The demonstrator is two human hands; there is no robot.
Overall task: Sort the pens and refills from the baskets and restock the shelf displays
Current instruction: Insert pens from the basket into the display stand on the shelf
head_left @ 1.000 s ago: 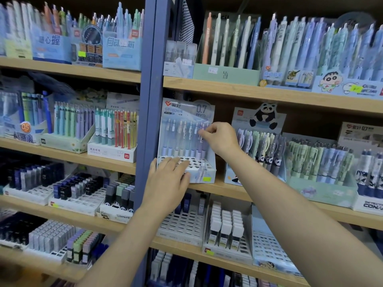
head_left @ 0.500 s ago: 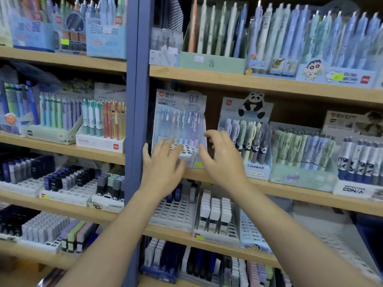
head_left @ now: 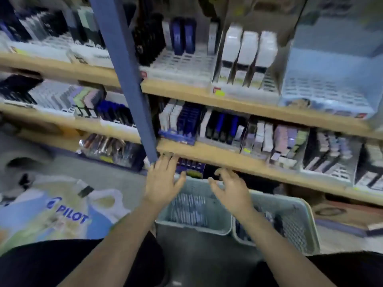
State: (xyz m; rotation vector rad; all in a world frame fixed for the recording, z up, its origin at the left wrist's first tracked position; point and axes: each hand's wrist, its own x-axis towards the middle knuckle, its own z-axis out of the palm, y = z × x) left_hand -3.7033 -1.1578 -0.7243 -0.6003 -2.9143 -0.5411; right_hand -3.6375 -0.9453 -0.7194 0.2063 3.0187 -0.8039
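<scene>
Both hands hover above two pale green baskets on the floor. The left hand point(head_left: 162, 183) is spread, its grip released; the right hand point(head_left: 232, 190) has loosely curled fingers and grasps nothing. The left basket point(head_left: 215, 226) holds packaged refills point(head_left: 191, 208); the right basket point(head_left: 306, 230) touches it. Refill boxes point(head_left: 246, 50) fill the shelf point(head_left: 228, 156).

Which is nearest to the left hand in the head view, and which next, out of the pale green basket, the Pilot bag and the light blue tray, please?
From the left hand:
1. Pale green basket, just below it, to its right.
2. Pilot bag, on the floor at left.
3. Light blue tray, up on the shelf at right.
</scene>
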